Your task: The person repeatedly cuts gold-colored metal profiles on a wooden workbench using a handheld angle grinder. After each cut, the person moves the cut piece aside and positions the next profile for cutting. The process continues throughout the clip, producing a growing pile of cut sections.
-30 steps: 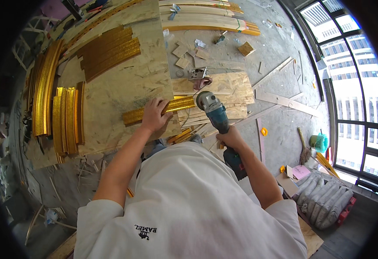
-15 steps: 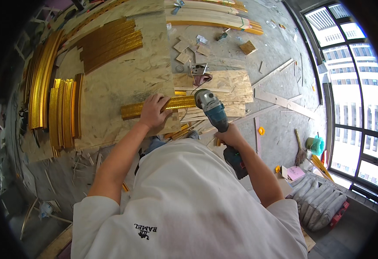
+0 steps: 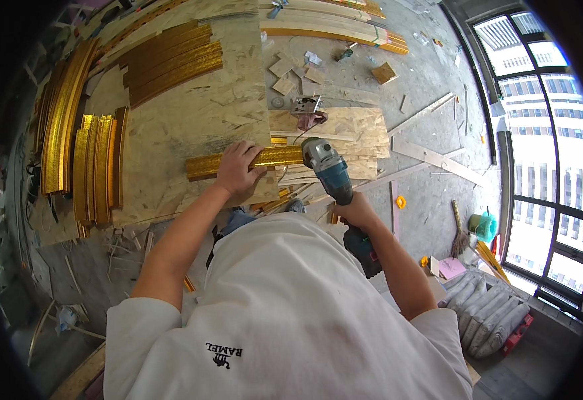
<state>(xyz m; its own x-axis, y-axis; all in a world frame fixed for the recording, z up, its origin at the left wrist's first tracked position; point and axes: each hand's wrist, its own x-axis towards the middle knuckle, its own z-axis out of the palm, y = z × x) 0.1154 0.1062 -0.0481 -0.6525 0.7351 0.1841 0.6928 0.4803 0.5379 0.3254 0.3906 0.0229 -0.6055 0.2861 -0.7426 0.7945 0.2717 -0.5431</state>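
Pressing down on a long gold-coloured ornate moulding strip [image 3: 251, 161], the person's left hand [image 3: 239, 167] lies flat across it with fingers spread and curled over its far edge, holding it against a large pale chipboard sheet [image 3: 191, 123]. The strip runs left to right near the sheet's near edge, its right end reaching past the board's edge. The right hand [image 3: 355, 213] is wrapped tight around the handle of a teal and grey cordless angle grinder [image 3: 331, 175], whose head sits at the strip's right end; whether the disc touches the strip cannot be told. More gold moulding strips [image 3: 171, 57] lie in a stack at the far side of the sheet, and a bundle of curved gold mouldings [image 3: 85, 160] rests at its left. Beyond the grinder, thin wooden boards [image 3: 351, 130] lie piled on the grey concrete floor [image 3: 431, 120]. At the far right, tall dark-framed windows [image 3: 538, 133] rise, with grey sacks [image 3: 488, 313] heaped near them.
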